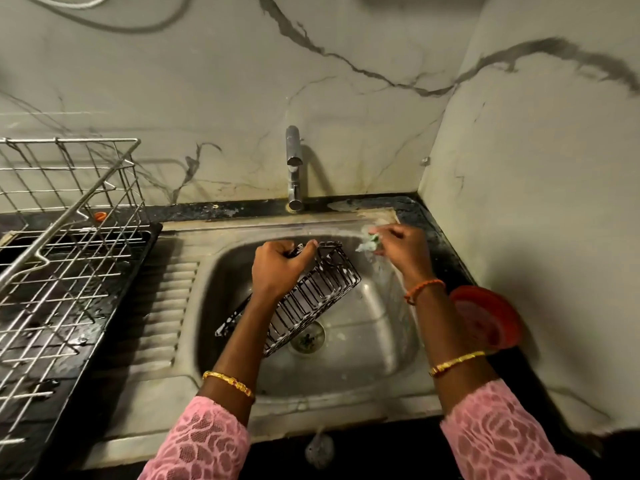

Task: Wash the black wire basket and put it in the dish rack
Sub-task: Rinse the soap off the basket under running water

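Over the steel sink [349, 382], under marble walls, I see my left hand [277, 268] gripping the sudsy black wire basket [311, 299]; my right hand [401, 251] pinches a green scrubber [367, 241]. Dish rack [65, 258] sits left on black counter.

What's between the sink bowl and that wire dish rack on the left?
In the head view, only the sink's ribbed steel drainboard lies between the sink bowl and the dish rack. Nothing rests on it.

Both forearms reach forward; the left hand [278, 266] curls in a closed grip, the right hand [401, 249] pinches, fingers bent.
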